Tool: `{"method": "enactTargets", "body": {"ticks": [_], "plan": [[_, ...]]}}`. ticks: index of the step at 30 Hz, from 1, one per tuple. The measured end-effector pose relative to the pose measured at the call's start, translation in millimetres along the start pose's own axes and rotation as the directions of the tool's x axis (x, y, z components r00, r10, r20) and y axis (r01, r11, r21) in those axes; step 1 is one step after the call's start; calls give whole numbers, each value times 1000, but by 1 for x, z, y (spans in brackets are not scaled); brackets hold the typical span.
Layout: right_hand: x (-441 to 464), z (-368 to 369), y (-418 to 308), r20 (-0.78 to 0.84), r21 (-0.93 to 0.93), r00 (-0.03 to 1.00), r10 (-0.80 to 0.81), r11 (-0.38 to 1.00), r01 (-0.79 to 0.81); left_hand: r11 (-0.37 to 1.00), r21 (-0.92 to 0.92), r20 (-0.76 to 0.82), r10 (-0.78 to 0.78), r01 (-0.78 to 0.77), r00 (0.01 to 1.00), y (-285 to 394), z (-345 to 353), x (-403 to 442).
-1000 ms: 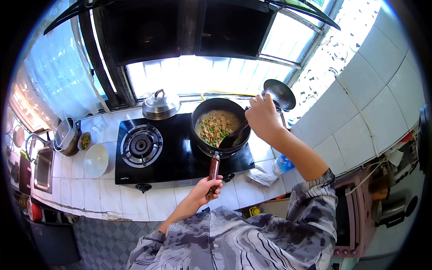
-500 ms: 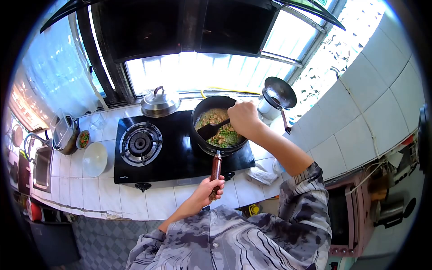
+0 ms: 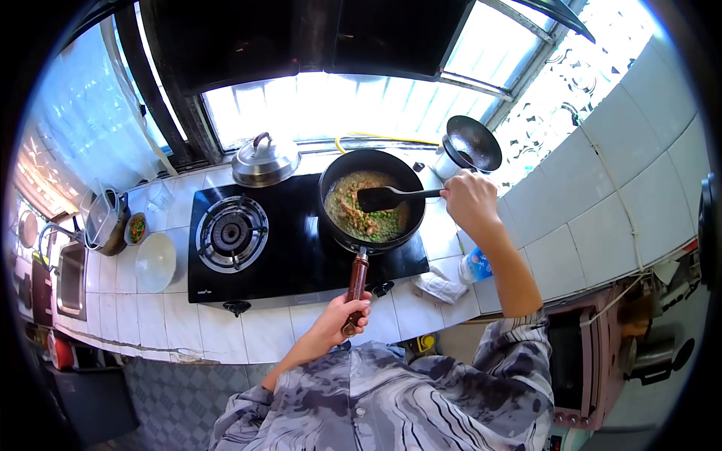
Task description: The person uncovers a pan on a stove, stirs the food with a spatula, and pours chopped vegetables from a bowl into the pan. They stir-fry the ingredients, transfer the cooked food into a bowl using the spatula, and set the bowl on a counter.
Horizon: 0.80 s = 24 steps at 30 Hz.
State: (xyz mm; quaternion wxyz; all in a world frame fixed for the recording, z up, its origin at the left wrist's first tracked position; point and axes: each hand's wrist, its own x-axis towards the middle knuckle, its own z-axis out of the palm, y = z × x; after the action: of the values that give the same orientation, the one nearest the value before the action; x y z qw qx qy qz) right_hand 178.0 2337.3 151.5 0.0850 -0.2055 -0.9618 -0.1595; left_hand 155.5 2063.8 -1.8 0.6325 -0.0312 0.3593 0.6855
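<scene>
The pan point(image 3: 398, 168) sits on the stove point(image 3: 297, 259), holding peas point(image 3: 368, 224). Below the pan, the left hand point(image 3: 340, 319) wraps its fingers around the handle point(image 3: 358, 276); right of it, the right hand point(image 3: 472, 201) pinches the spatula point(image 3: 382, 198), blade among the food.

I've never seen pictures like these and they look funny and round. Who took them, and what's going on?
There is no robot here, just a person with two bare hands. The camera sits on the person's head, looking forward and down, so you see what is in front of them.

The left hand grips the brown handle of a dark pan on the black stove. The right hand holds a black spatula, its flat end in the food, where you can spot green peas.

On the tiled counter, a white bowl stands left of the stove, and a domed silver lid is behind it.
</scene>
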Motion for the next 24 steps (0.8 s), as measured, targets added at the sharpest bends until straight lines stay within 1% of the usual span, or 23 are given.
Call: {"method": "enactTargets", "body": {"ticks": [2,3,4,6,10,12,16,18,20,22,24], "plan": [[-7,15,-1,-29,64,998,53,997,-51,1000,11,-15,-9,9,1000,1,2,-1],[-8,16,-4,19,89,996,88,992,-89,1000,22,-27,-14,14,1000,3,3,-1],[-7,21,-6,22,97,996,88,991,-90,1000,25,-36,-16,17,999,3,3,-1],[-6,36,-8,-20,146,993,115,983,-111,999,38,-33,-30,31,999,4,3,-1],[4,52,-12,26,217,986,165,962,-166,997,61,-47,-41,44,998,6,5,-2],[6,50,-9,38,225,986,162,960,-166,994,92,-64,-48,54,997,8,7,-4],[-2,34,9,23,161,988,154,975,-156,993,102,-69,-45,51,997,10,10,-6],[-9,25,17,96,177,978,187,963,-201,993,106,-69,-38,45,997,11,12,-6],[-14,28,20,107,164,977,185,966,-201,994,99,-60,-39,45,997,10,10,-6],[-19,33,22,158,175,973,168,965,-195,995,93,-54,-39,44,998,10,10,-6],[-23,41,24,153,201,976,155,962,-185,995,93,-59,-29,34,998,10,12,-8]]}}
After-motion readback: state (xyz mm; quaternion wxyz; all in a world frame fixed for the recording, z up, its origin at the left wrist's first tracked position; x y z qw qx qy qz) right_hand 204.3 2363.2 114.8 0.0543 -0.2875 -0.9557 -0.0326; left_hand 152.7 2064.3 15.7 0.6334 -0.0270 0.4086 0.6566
